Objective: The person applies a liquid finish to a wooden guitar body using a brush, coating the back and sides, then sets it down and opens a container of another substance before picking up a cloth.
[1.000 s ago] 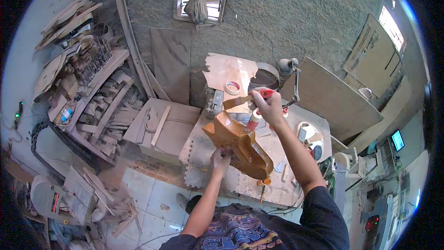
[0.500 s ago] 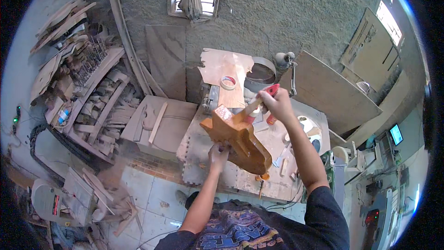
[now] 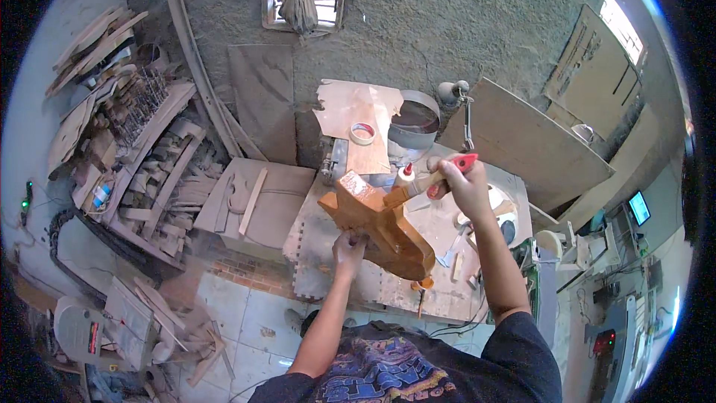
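An orange-brown carved wooden piece point(image 3: 388, 235), glossy and with pointed ends, is held up over the workbench. My left hand point(image 3: 348, 252) grips its lower left side, with the fingers partly hidden behind it. A paintbrush point(image 3: 422, 183) with a red-ended handle is in my right hand point(image 3: 464, 185), fingers closed round it. The brush's bristles touch or nearly touch the wood's upper right edge. Behind the brush stands a white bottle point(image 3: 405, 175) with a red cap. Beneath the wood's lower end sits a small orange-stained cup point(image 3: 423, 284).
On the workbench point(image 3: 317, 272) are a tape roll point(image 3: 362, 133), a round metal hoop point(image 3: 414, 121) and scattered small tools. A desk lamp point(image 3: 468, 116) rises at the back. Wood offcuts point(image 3: 168, 172) crowd a rack on the left. A large board point(image 3: 529, 142) leans at the right.
My right hand has moved right and slightly down, and the brush lies at a flatter angle. The wooden piece stays in my left hand, nearly in place. The whole view has shifted slightly.
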Motion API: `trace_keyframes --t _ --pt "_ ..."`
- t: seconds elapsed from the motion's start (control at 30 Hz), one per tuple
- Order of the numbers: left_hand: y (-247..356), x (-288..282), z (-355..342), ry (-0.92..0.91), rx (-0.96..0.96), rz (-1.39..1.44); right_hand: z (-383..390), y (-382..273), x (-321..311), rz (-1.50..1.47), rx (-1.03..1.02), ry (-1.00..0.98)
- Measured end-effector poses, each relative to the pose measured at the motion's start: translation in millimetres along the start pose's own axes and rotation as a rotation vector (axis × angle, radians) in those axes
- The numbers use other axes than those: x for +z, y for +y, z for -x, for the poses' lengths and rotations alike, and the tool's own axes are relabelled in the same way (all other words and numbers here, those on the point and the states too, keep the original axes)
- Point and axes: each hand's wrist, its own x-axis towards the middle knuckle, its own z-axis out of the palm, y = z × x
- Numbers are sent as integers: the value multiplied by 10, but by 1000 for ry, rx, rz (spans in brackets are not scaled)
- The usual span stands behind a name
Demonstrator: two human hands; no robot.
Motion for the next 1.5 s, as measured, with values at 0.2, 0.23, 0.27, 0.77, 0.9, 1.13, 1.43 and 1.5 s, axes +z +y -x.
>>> trace_keyframes --t 0.2,0.23,0.27,0.77,0.9,1.13,1.43,1.5 --pt "-180 82 -103 60 -29 25 256 276 -196 -120 -36 173" --pt "-237 1 -135 62 -69 60 323 251 -54 -226 -38 167" --pt "-240 -12 -141 48 -112 101 404 251 10 -320 -36 173" --pt "386 -20 -99 -49 -236 274 680 421 -287 -94 79 140" --pt "192 -21 -158 -75 -206 294 791 606 -468 -88 118 172" --pt "99 -17 -234 -44 -231 335 983 625 -436 -126 125 246" --pt "126 -193 -307 -70 -306 246 1332 932 -546 156 196 392" --pt "141 -169 -287 -71 -357 266 1403 954 -581 245 260 473"
